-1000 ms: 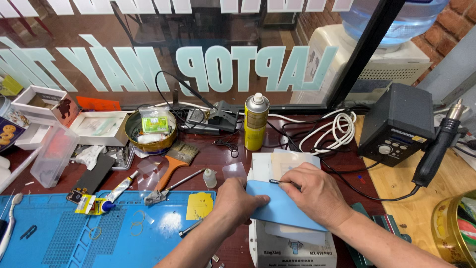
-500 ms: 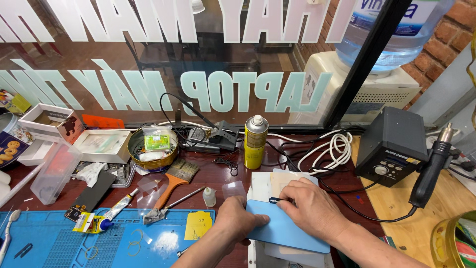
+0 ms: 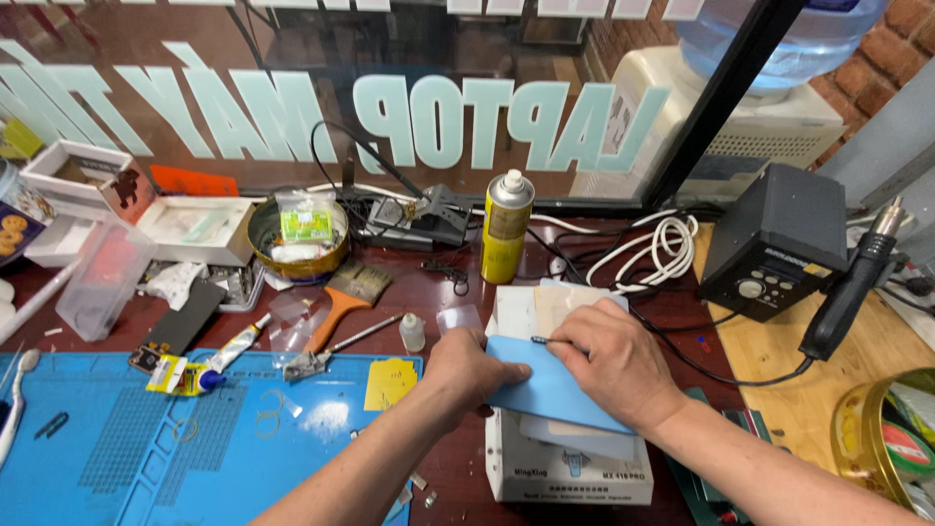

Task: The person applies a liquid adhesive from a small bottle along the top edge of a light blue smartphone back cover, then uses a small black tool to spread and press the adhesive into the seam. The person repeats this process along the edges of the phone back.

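A flat light-blue slab, likely a phone or pad [image 3: 550, 390], lies on top of a white box-shaped machine [image 3: 570, 468] near the table's front. My left hand [image 3: 467, 368] grips the slab's left edge with the thumb on top. My right hand [image 3: 614, 362] rests on its upper right part and pinches a thin metal tool [image 3: 547, 341] whose tip pokes out at the slab's top edge. White and beige sheets [image 3: 545, 307] lie on the machine just behind the slab.
A blue work mat [image 3: 146, 438] with a yellow note [image 3: 390, 383] and a glue tube [image 3: 219, 356] lies at the left. Behind stand a yellow spray can [image 3: 506, 229], a brush [image 3: 341, 297], a bowl [image 3: 292, 239], coiled white cable [image 3: 662, 244] and a black hot-air station [image 3: 774, 244] with its handle [image 3: 857, 282].
The view has shifted slightly; both hands stay on the blue slab, with the left hand settled further onto its left edge.
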